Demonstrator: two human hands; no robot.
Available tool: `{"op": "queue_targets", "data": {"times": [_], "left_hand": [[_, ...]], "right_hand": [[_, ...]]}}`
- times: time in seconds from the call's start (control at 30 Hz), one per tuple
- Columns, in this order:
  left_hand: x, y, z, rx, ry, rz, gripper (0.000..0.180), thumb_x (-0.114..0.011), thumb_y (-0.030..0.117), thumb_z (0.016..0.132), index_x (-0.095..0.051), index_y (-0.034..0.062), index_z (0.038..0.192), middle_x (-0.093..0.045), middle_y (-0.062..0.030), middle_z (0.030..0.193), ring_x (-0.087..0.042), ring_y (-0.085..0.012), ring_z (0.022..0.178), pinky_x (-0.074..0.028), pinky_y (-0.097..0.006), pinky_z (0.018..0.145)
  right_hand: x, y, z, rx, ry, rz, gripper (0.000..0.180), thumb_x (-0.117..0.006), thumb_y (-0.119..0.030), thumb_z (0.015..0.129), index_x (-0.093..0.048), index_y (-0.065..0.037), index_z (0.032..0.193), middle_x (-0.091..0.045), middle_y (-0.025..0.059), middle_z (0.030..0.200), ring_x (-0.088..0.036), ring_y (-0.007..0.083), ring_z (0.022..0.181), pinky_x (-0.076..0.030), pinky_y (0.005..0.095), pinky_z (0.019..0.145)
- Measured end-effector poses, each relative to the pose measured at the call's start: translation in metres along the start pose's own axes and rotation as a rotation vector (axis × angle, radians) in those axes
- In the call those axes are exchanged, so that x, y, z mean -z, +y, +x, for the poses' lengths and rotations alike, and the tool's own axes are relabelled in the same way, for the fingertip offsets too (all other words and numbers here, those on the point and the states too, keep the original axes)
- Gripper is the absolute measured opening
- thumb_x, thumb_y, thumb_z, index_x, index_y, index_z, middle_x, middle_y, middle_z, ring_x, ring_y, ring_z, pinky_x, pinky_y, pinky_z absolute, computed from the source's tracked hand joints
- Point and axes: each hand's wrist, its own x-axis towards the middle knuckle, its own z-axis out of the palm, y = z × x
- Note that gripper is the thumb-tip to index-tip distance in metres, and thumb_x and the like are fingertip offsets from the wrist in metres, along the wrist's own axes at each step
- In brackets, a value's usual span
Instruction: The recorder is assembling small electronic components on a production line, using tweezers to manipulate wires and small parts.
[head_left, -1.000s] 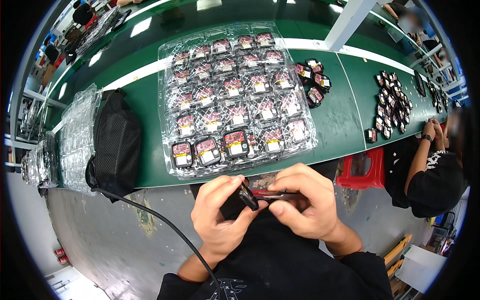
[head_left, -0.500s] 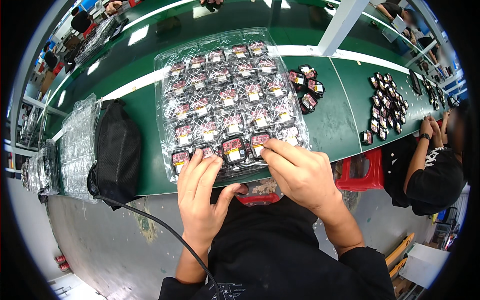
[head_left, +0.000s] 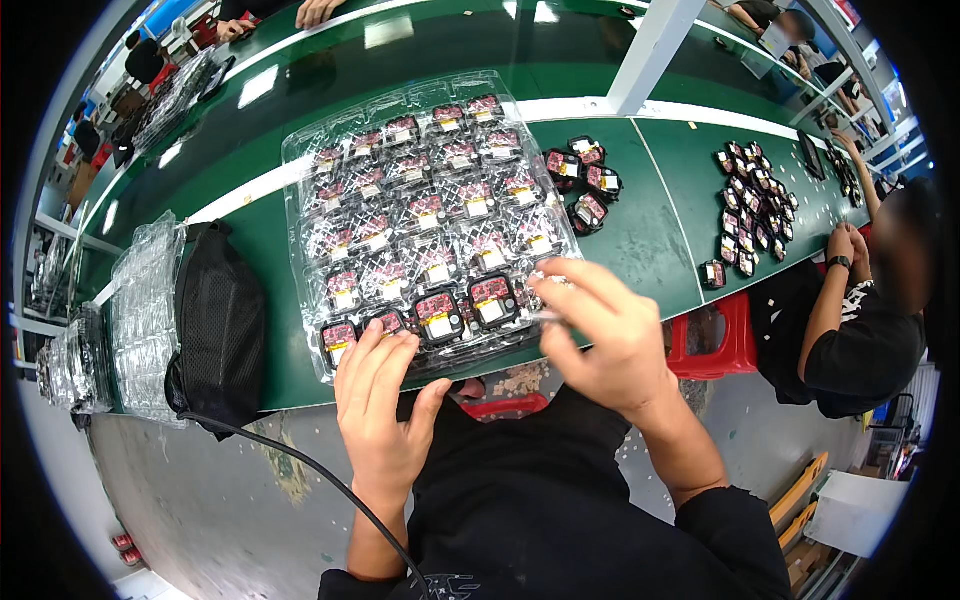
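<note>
A clear plastic blister tray (head_left: 292, 200) lies on the green bench, its pockets holding rows of small black-cased modules with red circuit boards and white-and-yellow labels. My left hand (head_left: 378, 420) rests at the near left edge, its fingers stretched over a module (head_left: 388, 322) and its thumb apart. My right hand (head_left: 605, 335) is at the near right corner, fingers bent and spread from the thumb, with no module visible in it. Just left of those fingers, one module (head_left: 492, 300) sits in the near row beside another module (head_left: 438, 316). The right fingertips partly cover the corner pocket.
Several loose modules (head_left: 588, 182) lie right of the tray, with a larger pile (head_left: 755, 205) farther right before a seated co-worker (head_left: 865, 340). A black mesh bag (head_left: 222, 320) and stacked clear trays (head_left: 145, 310) stand left. A metal post (head_left: 650, 60) rises behind; a black cable (head_left: 300, 455) crosses below.
My right hand has come off the near-row module, and its fingers have opened to the right of it. My left hand stays on the tray edge. The whole view has shifted slightly.
</note>
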Motion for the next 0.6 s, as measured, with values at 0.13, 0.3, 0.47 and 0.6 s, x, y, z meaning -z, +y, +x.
{"op": "queue_targets", "data": {"times": [0.13, 0.3, 0.47, 0.6], "left_hand": [[0.001, 0.001, 0.0, -0.018, 0.001, -0.005, 0.045, -0.084, 0.017, 0.083, -0.068, -0.0004, 0.121, -0.07, -0.0161, 0.123, -0.06, -0.0376, 0.13, -0.043, -0.048, 0.111], [0.002, 0.003, 0.0, 0.011, 0.007, -0.029, 0.041, -0.081, 0.018, 0.086, -0.068, -0.0008, 0.12, -0.07, -0.0165, 0.123, -0.059, -0.0399, 0.131, -0.041, -0.05, 0.113], [0.001, 0.006, -0.002, -0.073, 0.181, 0.011, 0.034, -0.075, 0.02, 0.093, -0.066, -0.0013, 0.117, -0.069, -0.0177, 0.121, -0.058, -0.0452, 0.131, -0.04, -0.056, 0.114], [0.0, 0.015, -0.004, -0.124, 0.244, -0.161, 0.03, -0.072, 0.022, 0.097, -0.064, -0.0021, 0.113, -0.068, -0.0195, 0.116, -0.065, -0.0427, 0.119, -0.048, -0.053, 0.105]], "right_hand": [[0.0, 0.051, 0.011, -0.3, 0.206, -0.067, 0.024, -0.069, 0.0, 0.084, -0.072, 0.001, 0.108, -0.07, 0.0148, 0.107, -0.073, 0.0296, 0.082, -0.058, 0.0388, 0.072], [-0.019, 0.096, -0.006, -0.45, 0.095, -0.19, 0.023, -0.078, -0.01, 0.084, -0.069, -0.001, 0.104, -0.068, 0.0125, 0.114, -0.071, 0.0334, 0.091, -0.056, 0.0409, 0.078], [-0.012, 0.096, -0.009, -0.433, 0.1, -0.054, 0.025, -0.082, -0.01, 0.081, -0.066, -0.002, 0.098, -0.068, 0.0134, 0.11, -0.069, 0.0342, 0.096, -0.056, 0.042, 0.075], [0.006, 0.06, -0.007, -0.418, 0.271, -0.068, 0.035, -0.085, -0.007, 0.076, -0.065, -0.002, 0.104, -0.069, 0.0114, 0.105, -0.06, 0.0211, 0.068, -0.053, 0.0333, 0.061]]}}
